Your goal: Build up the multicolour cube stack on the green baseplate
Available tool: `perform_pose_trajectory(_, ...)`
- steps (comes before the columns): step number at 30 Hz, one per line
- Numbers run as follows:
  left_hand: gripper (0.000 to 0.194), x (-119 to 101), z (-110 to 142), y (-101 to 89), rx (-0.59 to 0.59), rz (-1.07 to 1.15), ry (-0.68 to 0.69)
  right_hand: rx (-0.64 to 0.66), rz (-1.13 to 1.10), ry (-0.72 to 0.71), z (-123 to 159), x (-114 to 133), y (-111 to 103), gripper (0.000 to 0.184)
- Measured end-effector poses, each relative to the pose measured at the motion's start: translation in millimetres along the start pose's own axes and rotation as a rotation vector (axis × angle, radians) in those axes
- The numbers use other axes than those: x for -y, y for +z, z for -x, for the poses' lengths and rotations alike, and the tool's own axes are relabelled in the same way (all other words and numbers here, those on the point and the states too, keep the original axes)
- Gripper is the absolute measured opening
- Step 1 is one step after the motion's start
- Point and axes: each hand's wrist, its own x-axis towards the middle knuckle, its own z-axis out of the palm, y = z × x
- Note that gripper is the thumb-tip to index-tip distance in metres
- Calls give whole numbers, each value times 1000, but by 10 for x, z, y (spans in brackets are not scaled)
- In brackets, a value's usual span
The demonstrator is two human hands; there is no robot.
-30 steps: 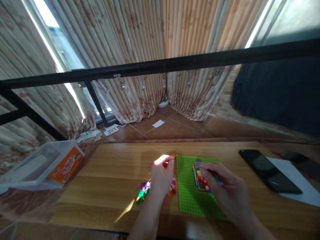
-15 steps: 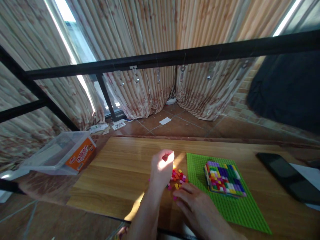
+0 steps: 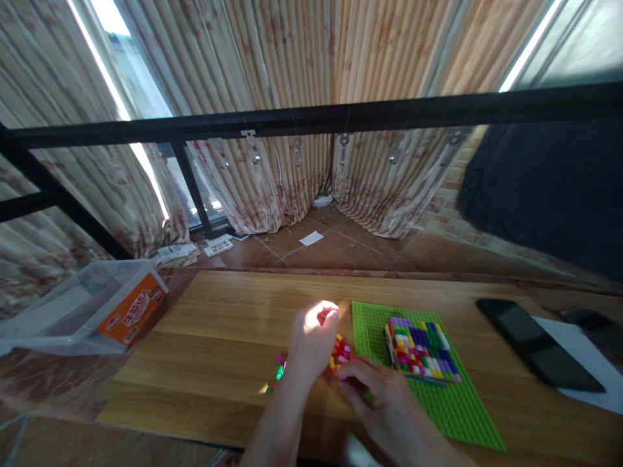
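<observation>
My left hand (image 3: 314, 337) is raised over the wooden table with its fingers curled in. Whatever lies inside them is hidden. Just right of it is a loose pile of small red, orange and yellow toy bricks (image 3: 341, 352). At the near side of the pile, the thumb and index finger of my right hand (image 3: 379, 392) close around a small magenta brick (image 3: 342, 377). Beyond that hand, a multicoloured block of joined bricks (image 3: 422, 349) sits on a green studded baseplate (image 3: 470, 418). More bricks (image 3: 280, 371), green and purple, show left of my left forearm.
A clear plastic box (image 3: 87, 305) with an orange label stands left of the wooden table (image 3: 214, 337). On the right lie a black phone (image 3: 538, 344) and white paper (image 3: 591, 370). A black metal bar (image 3: 292, 120) crosses in front of the curtains.
The view has shifted slightly to the right. My right hand's fingers, flatter before, have bent and drawn together at the pile. My left hand stays curled in about the same place.
</observation>
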Motion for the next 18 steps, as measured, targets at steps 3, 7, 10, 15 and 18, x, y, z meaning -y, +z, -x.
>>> perform_pose_trajectory(3, 19, -46, 19, 83, 52, -24, 21, -110, -17, -3, 28, -70, -222, 19)
perform_pose_trajectory(7, 17, -106, 72, 245, 119, -10, 41, -277, 42, 74, 103, -302, -561, 18)
perform_pose_trajectory(10, 18, -133, 115, 373, 178, -12, 29, -352, 110, 157, 171, -489, -761, 20)
perform_pose_trajectory(15, 17, -177, 149, 534, 218, 9, 25, -383, 224, 220, 243, -639, -830, 20)
perform_pose_trajectory(18, 14, -225, 168, 594, 220, 49, 23, -371, 284, 256, 242, -638, -784, 18)
